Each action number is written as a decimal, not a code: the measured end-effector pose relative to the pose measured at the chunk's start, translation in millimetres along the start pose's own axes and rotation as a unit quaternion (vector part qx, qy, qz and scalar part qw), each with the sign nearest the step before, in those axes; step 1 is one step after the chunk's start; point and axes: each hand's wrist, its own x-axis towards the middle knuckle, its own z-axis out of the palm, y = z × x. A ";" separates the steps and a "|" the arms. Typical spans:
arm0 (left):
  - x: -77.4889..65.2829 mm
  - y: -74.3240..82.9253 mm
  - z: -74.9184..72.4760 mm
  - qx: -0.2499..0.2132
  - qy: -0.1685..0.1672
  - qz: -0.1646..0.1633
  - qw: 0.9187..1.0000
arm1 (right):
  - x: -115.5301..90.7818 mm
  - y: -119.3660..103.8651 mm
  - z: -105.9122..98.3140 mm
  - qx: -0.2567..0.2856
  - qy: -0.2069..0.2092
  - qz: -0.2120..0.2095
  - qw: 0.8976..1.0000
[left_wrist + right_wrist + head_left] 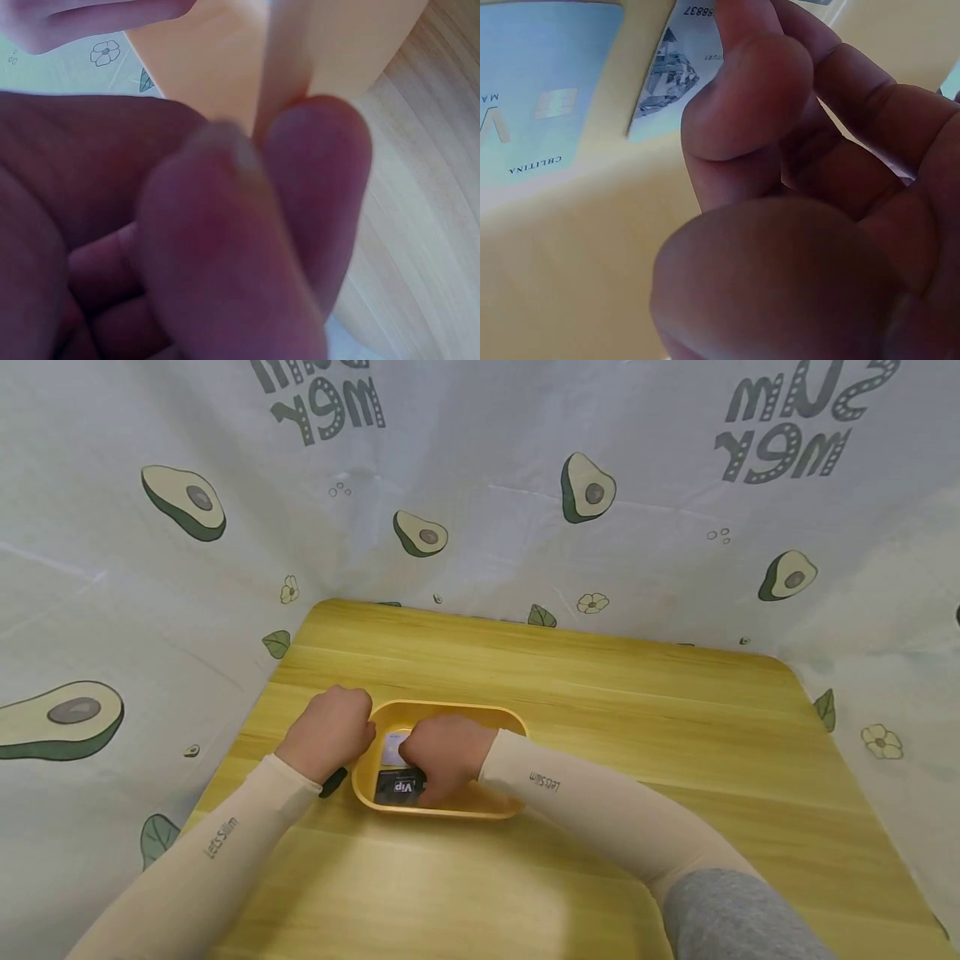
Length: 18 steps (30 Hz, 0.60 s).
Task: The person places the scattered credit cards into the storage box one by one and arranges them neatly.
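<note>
A yellow plastic bin (pixel 450 815) stands on the wooden table, its rim pinched at the left end between the thumb and finger of my left hand (pixel 330 731). The left wrist view shows that thumb and fingertip (pixel 319 142) close together at the bin's edge. Down inside the bin is my right hand (pixel 446 756), fingers bent and thumb apart from them. Its fingers overlap a card with a diamond picture (pixel 667 75). A pale blue card (pixel 547 82) lies beside that one. From the head, a black Vip card (pixel 397 787) and a lavender card (pixel 393 750) show left of my right hand.
The table (pixel 675 735) has light wood grain and rounded far corners. A pale curtain (pixel 495 460) printed with avocados hangs behind it and along both sides. A dark strap (pixel 333 782) shows at my left wrist, and pale sleeves (pixel 585 802) cover both forearms.
</note>
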 end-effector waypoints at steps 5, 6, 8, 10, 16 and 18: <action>0.3 -0.6 0.1 0.002 0.002 0.003 1.000 | 1.2 0.8 1.4 -0.007 -0.011 0.006 1.000; 0.3 -0.6 -0.1 0.003 0.002 0.004 1.000 | 1.4 0.9 1.9 -0.006 -0.013 0.008 1.000; 0.5 -0.9 0.1 0.003 0.002 0.005 1.000 | 1.8 1.0 2.7 -0.006 -0.016 0.012 1.000; 0.4 -1.0 0.2 0.003 0.000 0.004 1.000 | 2.3 1.1 3.7 -0.006 -0.017 0.014 1.000; 0.7 -0.8 0.4 0.003 -0.003 0.000 1.000 | 2.5 0.5 4.6 -0.005 -0.013 0.013 1.000; 1.1 -1.0 0.4 0.004 -0.002 0.000 1.000 | 2.3 0.3 4.6 -0.006 -0.012 0.014 1.000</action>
